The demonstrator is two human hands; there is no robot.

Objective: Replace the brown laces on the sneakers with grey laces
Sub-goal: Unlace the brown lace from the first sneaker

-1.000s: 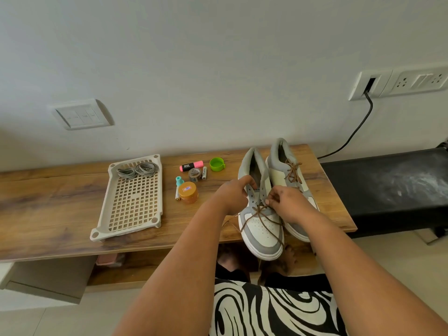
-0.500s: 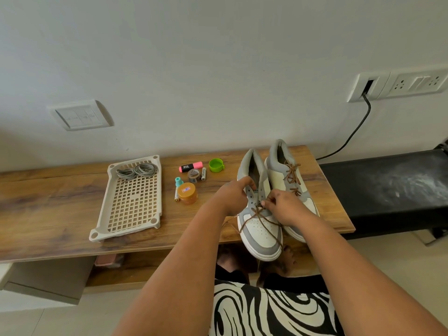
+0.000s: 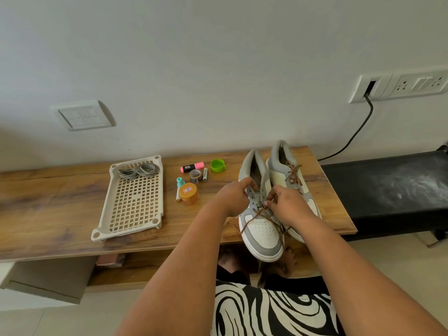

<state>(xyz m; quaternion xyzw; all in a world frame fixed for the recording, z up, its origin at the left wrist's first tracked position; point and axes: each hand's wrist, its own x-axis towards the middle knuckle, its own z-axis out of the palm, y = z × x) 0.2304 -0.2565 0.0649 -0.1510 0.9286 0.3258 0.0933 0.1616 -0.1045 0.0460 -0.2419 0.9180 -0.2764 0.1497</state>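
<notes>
Label on pink highlighter (image 3: 192, 167), possibly unreadable

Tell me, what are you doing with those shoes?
A person is taking the brown lace out of the nearer sneaker. The left hand steadies that shoe at its opening, and the right hand pinches the lace at the eyelets. The top holes are already bare; the lace only crosses lower down. The other sneaker has its brown lace tied. The grey laces wait coiled in the white tray on the wooden bench.
</notes>
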